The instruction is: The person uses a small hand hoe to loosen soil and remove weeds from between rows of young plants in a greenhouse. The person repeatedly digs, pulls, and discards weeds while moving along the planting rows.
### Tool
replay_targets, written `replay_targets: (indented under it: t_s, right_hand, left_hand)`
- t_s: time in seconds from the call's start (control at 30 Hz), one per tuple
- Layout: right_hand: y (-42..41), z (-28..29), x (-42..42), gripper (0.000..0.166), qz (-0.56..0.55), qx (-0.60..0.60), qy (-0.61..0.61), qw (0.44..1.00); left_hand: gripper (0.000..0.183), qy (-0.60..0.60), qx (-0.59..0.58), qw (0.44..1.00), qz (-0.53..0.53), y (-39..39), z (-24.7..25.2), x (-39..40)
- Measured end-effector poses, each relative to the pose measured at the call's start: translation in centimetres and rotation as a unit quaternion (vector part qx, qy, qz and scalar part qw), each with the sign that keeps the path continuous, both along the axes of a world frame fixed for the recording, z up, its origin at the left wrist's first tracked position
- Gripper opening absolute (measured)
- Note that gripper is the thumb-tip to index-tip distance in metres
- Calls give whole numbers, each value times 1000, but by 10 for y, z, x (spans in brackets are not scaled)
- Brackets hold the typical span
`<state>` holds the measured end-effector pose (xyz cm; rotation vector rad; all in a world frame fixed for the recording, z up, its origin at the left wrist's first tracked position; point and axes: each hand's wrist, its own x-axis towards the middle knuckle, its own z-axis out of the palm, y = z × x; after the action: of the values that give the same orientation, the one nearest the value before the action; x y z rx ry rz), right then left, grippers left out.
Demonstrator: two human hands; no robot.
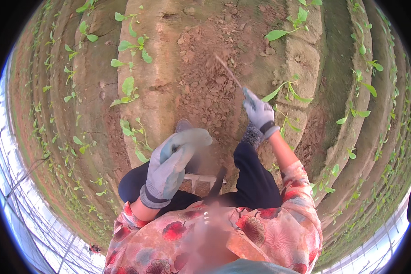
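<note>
My right hand [259, 111], in a grey knit work glove with a bluish coated palm, is closed around a thin, rod-like hand tool [227, 70]. The tool slants up and left, and its far end, blurred, meets loose, crumbled soil [210, 82]. My left hand [173, 161], gloved alike, is raised in front of my left knee with its fingers bent together. A small dark spot shows between thumb and fingers; whether it is a held thing or a gap cannot be told. Close to the right hand, a leafy seedling [289, 92] leans over the bed edge.
Seedlings [128, 90] line the raised bed on the left, and more rows [359, 82] run along the right. My shoe [184, 125] rests on the soil. Between my legs is a pale slatted frame [200, 178] with a dark strip [219, 181]. Greenhouse framing [24, 198] curves around the rim.
</note>
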<state>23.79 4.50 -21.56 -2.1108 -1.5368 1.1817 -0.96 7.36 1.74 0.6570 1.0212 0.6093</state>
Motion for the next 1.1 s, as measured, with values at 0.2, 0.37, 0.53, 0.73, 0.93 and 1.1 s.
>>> replay_targets:
  t_s: [0.2,0.37,0.53,0.73,0.93,1.1]
  right_hand:
    - [-28,-35,-1,42,-26,37,0,999]
    - [-65,-23,-8,43,-57,-42,165,984]
    - [-26,-15,2,45,-34,-5,49,998]
    - [5,4,1,46,-54,0,126,991]
    - [8,24,36,46,-256,109,310,909]
    - [-11,47,89,40,-453,224,290,813]
  left_hand:
    - [30,32,40,999,-17,1,-6,-3]
    - [30,26,24,999,-9,0,-3,0]
    - [31,11,13,1000,9,-2,-4,6]
    - [33,18,30,999,1,-2,-7,10]
    - [34,17,25,999,13,-7,-10,14]
    - [37,5,13,1000,23,-8,-11,17]
